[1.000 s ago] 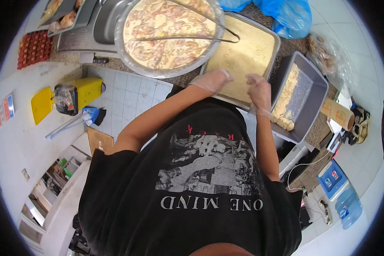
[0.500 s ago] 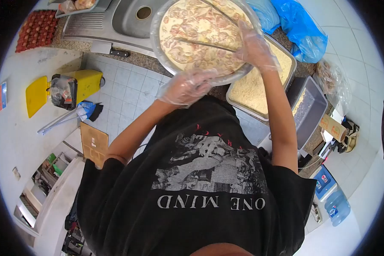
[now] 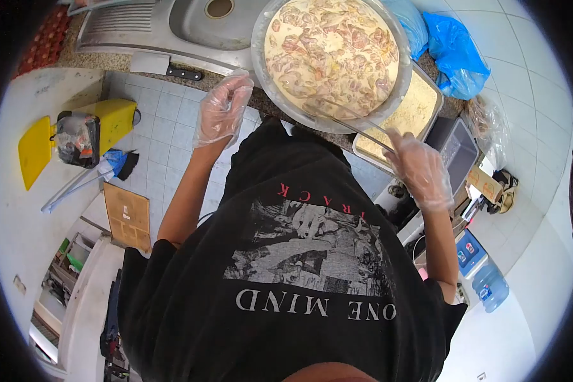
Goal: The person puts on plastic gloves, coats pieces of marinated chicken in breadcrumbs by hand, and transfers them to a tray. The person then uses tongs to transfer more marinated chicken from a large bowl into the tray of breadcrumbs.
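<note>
At the near right of the bowl (image 3: 259,60), right hand (image 3: 419,169): gloved, closed on the tongs (image 3: 366,132).
Tongs: tips in the creamy meat mixture (image 3: 331,54), near the bowl's near side.
Left hand (image 3: 225,109): gloved, raised just left of the bowl, fingers partly curled; I cannot tell how far closed.
Tray (image 3: 440,100): pale crumbs (image 3: 417,105) inside, partly covered by the bowl.
Grey tub (image 3: 466,149): right of the tray.
Knife (image 3: 184,74): at the counter edge, beside the sink (image 3: 188,28).

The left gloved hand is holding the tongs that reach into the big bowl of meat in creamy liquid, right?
No, wrong hand: the head view shows the tongs in the right gloved hand. They do reach into the big bowl of meat in creamy liquid.
</note>
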`<state>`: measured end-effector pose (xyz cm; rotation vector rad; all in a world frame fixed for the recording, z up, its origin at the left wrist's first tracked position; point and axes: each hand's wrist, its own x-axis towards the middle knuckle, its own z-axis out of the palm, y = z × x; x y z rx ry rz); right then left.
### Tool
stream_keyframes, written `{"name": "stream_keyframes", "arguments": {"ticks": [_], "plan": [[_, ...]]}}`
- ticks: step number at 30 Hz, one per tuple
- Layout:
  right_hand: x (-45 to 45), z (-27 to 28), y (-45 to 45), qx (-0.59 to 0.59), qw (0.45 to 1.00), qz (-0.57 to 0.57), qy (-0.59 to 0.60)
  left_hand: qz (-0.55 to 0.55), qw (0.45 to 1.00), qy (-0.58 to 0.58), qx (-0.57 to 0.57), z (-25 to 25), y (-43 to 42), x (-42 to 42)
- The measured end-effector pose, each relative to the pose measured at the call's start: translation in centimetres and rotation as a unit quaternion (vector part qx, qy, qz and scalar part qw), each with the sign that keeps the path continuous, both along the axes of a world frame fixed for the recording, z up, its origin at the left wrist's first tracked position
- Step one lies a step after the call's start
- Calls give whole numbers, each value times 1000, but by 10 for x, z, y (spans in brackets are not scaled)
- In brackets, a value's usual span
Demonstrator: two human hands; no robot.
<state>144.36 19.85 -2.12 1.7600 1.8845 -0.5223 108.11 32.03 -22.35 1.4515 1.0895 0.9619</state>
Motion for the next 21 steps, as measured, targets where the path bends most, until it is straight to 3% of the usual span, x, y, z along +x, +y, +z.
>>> {"name": "stream_keyframes", "arguments": {"ticks": [3,6,10,13,16,19,21], "plan": [[-10,-28,17,31,999,41,12,-19,999,3,-34,-6,8,-1],[-15,-57,15,73,992,104,16,-41,999,15,4,1,17,3],[-36,6,14,57,998,3,-5,-43,999,19,21,1,20,1],[-34,15,7,90,996,-11,-12,-29,999,16,2,-3,20,0],[-22,-38,17,145,987,47,51,-53,998,28,3,-14,20,5],[-25,-53,39,30,1000,3,-4,-67,996,32,54,3,20,16],[-5,-44,24,19,990,-76,120,-55,993,22,104,21,14,19]]}}
